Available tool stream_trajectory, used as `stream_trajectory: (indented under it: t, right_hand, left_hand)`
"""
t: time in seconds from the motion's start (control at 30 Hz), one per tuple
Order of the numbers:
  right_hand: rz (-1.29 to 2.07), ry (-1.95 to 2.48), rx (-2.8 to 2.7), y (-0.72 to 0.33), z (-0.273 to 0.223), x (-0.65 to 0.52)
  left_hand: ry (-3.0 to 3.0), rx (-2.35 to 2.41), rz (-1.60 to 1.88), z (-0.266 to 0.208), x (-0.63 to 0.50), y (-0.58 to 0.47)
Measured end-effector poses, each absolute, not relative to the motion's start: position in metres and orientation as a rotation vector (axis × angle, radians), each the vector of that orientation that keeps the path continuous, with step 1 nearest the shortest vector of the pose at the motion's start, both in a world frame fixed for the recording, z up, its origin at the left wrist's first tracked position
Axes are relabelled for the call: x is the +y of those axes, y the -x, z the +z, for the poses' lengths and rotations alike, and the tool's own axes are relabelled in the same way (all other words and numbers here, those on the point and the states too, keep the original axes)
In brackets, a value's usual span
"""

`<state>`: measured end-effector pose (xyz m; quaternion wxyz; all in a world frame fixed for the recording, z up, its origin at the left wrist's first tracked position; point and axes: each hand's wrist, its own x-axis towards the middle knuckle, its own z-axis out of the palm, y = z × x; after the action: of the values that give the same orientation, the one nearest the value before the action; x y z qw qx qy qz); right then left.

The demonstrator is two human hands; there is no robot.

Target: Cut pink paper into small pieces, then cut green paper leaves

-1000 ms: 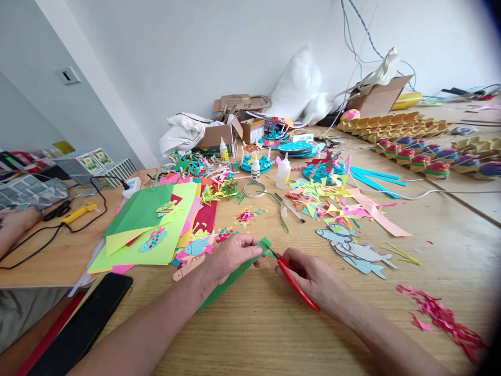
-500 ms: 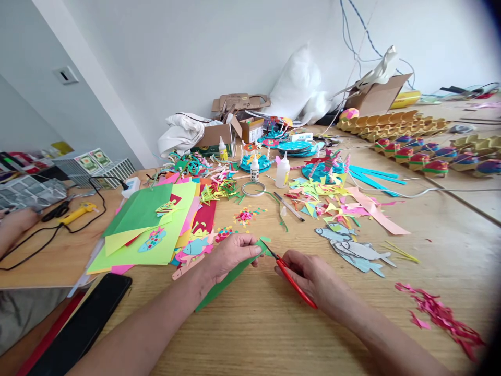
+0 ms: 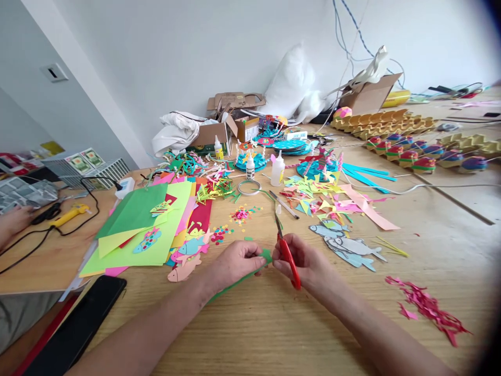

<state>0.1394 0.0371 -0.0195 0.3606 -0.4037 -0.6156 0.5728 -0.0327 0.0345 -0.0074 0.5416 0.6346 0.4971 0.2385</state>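
Note:
My left hand (image 3: 240, 263) pinches a strip of green paper (image 3: 235, 283), most of it hidden under the hand and forearm. Red-handled scissors (image 3: 288, 261) are in my right hand (image 3: 303, 261), blades pointing away from me and up, apart from the paper. The fingers of both hands almost meet at the strip's end. A small green scrap (image 3: 248, 238) lies on the table just beyond my left hand. To the left are paper fish cutouts (image 3: 191, 248) and a green sheet (image 3: 135, 209); grey-blue paper fish (image 3: 348, 245) lie to the right.
Glue bottles (image 3: 277, 169), a tape ring (image 3: 249, 188) and paper scraps (image 3: 321, 193) are spread behind my hands. Pink-red shreds (image 3: 426, 308) lie at right, a black phone (image 3: 78, 324) at left. Another person's hand (image 3: 18, 222) is near a yellow glue gun (image 3: 72, 214).
The scissors have swung from the paper's end to point upright and away. A small green piece now lies on the table. My left hand has tilted the strip lower.

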Motion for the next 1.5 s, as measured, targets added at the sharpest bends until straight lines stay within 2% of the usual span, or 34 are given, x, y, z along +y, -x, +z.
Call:
stream_trajectory:
  t: [0.3,0.7,1.5]
  right_hand:
    - [1.394,1.105,-1.528,-0.138,-0.021,0.038]
    - [0.921,1.457,-2.173,-0.144,-0.006,0.032]
    - [0.919,1.447,-2.247,-0.140,-0.008,0.031]
  left_hand:
    - [-1.514,1.146,0.569,-0.009,0.033,0.031]
    - [-1.294,1.125,0.868,0.009,0.046,0.049]
    - [-1.273,1.086,0.798,-0.002,0.043,0.041]
